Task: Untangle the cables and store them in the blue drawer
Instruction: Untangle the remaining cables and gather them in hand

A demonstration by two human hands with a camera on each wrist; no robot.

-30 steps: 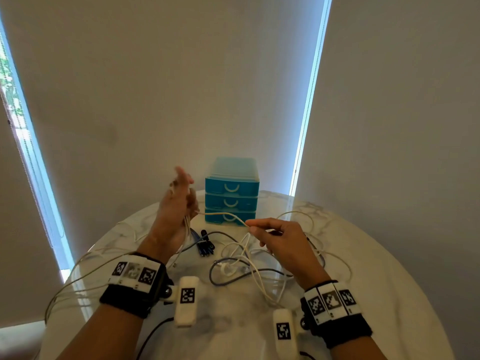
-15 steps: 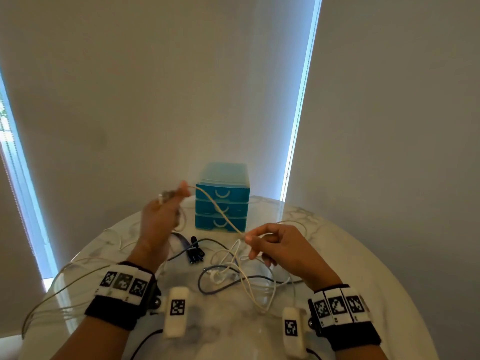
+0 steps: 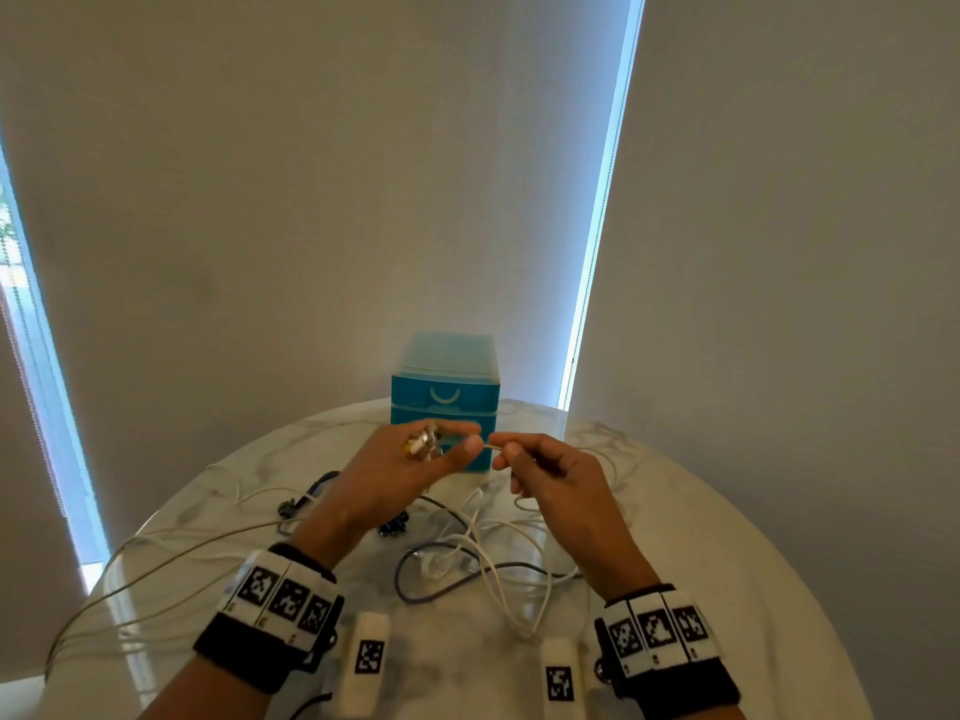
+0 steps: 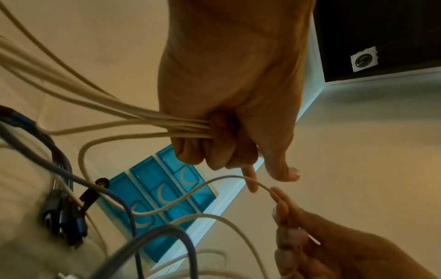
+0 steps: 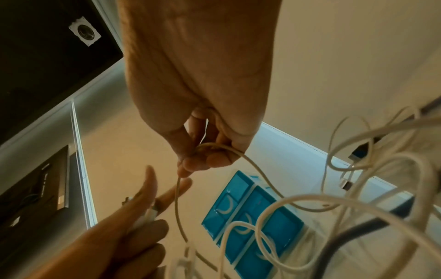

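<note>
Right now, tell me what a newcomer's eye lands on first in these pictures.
First the two hands raised over the round marble table: the left hand grips a bundle of cream cable loops, while the right hand pinches a strand of the same cable between its fingers. Behind them stands the blue drawer unit, all drawers closed. Loose white and grey cables sprawl tangled beneath the wrists.

The left hand and right hand have closed together before the blue drawer.
</note>
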